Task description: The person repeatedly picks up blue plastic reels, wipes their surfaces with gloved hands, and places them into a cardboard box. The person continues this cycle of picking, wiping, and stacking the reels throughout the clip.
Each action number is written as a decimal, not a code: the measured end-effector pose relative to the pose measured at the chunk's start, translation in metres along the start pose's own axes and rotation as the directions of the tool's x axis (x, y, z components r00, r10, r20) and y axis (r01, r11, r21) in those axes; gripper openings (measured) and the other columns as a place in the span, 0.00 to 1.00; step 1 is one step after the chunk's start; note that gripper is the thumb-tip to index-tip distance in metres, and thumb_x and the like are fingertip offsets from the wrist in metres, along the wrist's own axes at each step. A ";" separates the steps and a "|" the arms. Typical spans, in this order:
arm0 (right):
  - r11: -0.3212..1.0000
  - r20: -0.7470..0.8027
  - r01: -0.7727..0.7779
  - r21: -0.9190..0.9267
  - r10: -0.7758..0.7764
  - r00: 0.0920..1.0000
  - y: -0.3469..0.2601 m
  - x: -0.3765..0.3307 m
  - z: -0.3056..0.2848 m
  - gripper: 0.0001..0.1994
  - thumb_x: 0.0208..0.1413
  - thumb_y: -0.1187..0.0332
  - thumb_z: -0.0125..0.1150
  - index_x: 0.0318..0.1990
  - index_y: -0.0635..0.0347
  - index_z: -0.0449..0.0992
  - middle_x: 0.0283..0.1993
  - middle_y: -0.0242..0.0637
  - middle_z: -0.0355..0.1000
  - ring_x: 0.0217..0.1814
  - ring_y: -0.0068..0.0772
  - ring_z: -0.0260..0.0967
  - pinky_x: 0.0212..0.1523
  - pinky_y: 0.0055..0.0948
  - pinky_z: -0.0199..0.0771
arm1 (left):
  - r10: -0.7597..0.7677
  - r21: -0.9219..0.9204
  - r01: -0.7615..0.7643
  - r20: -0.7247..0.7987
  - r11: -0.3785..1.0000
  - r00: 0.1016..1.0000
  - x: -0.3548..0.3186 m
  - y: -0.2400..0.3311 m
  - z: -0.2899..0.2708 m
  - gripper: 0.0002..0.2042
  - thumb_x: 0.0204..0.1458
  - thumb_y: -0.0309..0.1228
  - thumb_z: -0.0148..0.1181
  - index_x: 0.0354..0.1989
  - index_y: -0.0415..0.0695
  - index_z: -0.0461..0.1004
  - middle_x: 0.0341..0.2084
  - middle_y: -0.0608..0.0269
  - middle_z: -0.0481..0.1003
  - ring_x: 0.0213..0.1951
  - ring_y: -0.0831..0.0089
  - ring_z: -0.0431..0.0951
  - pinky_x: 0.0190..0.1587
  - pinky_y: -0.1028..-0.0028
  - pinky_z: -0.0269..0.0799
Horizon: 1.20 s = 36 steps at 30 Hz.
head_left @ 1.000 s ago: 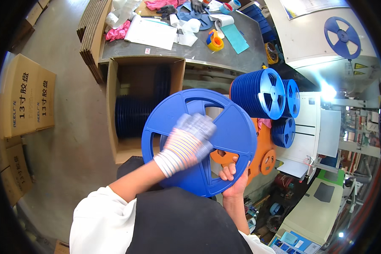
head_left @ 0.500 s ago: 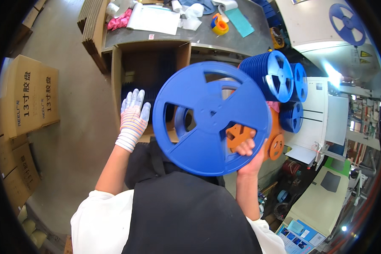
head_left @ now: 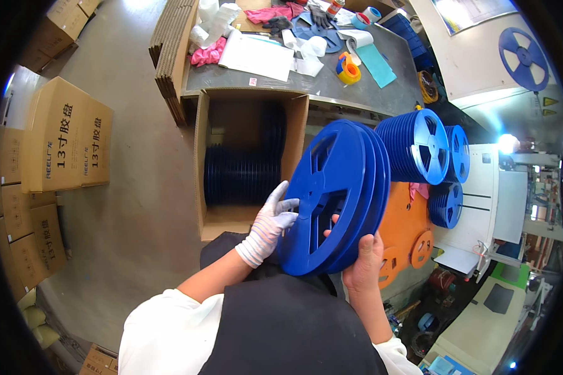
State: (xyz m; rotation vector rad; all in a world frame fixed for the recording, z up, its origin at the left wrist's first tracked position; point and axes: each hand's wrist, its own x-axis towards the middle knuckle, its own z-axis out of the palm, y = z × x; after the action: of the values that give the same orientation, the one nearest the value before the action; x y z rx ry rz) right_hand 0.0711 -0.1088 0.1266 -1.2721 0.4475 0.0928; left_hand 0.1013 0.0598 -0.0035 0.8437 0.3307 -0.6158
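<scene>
Bright and even indoors; glare from a lamp (head_left: 508, 142) at right; sharp centre, fisheye-bent edges, black rim.

A small stack of blue plastic reels (head_left: 334, 197) — spoked, round, held on edge — tilted, above an open carton.

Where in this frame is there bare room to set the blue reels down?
Free: the floor between the labelled cartons and the open box, and that box's near end, in front of its reel stack. Crowded: the table, littered with paper, tape and gloves. Both the left hand and right hand hold the blue reels.
</scene>
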 end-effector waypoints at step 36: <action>0.999 -0.523 -0.022 0.046 0.043 0.851 0.013 0.037 -0.112 0.34 0.62 0.34 0.43 0.60 0.52 0.71 0.38 0.31 0.75 0.33 0.23 0.71 0.35 0.24 0.73 | 0.273 -0.882 0.109 0.257 0.459 0.927 -0.003 0.007 -0.094 0.34 0.62 0.51 0.45 0.68 0.35 0.57 0.63 0.32 0.61 0.19 0.70 0.72 0.16 0.77 0.67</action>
State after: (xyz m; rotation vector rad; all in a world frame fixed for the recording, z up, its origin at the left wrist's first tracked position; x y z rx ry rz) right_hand 0.0702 -0.2168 0.0761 -1.2440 0.9388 -0.2440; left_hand 0.1001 0.1377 -0.0564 -0.3121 0.2136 -0.3943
